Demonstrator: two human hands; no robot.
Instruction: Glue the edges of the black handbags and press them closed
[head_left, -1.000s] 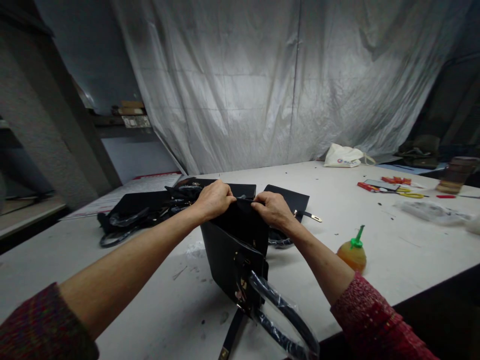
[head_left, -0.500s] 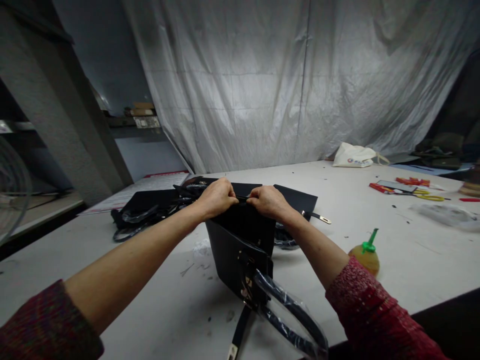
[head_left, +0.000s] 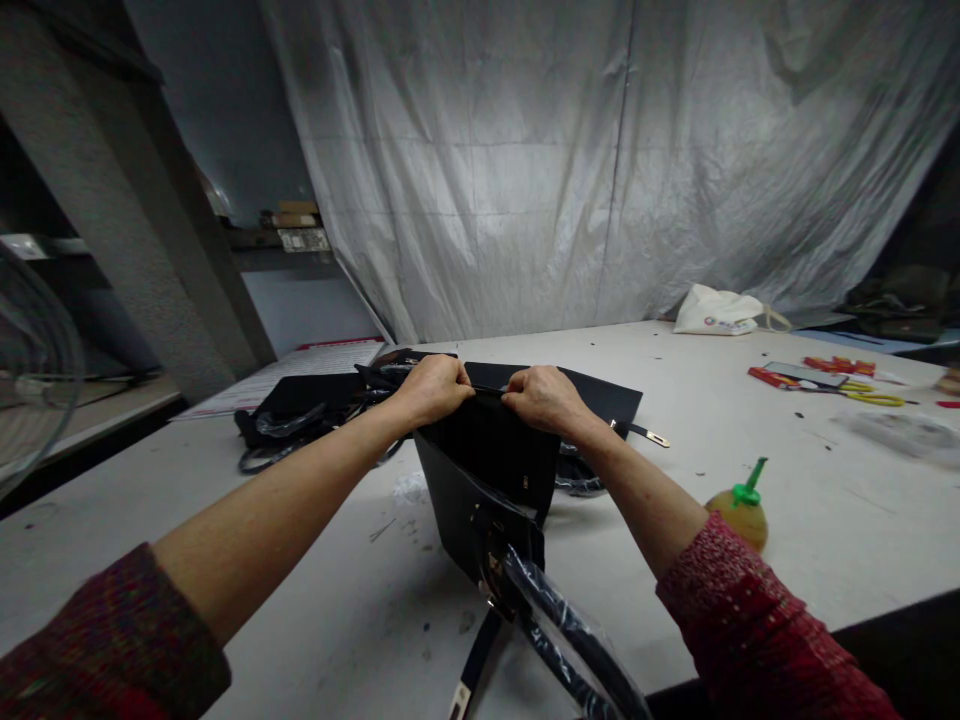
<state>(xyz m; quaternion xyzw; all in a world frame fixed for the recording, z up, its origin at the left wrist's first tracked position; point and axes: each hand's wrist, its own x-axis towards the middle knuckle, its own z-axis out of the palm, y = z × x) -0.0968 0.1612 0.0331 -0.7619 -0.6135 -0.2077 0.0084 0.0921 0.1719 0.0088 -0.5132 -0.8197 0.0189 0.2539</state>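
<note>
My feed is dim and grey. I see a soft sheen on the hanging sheet [head_left: 480, 180], glints on the plastic-wrapped handles [head_left: 553, 602], the inside of the bag [head_left: 487, 445] lost in black, soft shadow on the tabletop [head_left: 337, 610], and wide-angle stretch leaning the grainy pillar [head_left: 142, 200].

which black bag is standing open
The near bag, its far edge in the grip of the left hand and right hand. The other bags lie behind it on the table, none visibly open.
</note>
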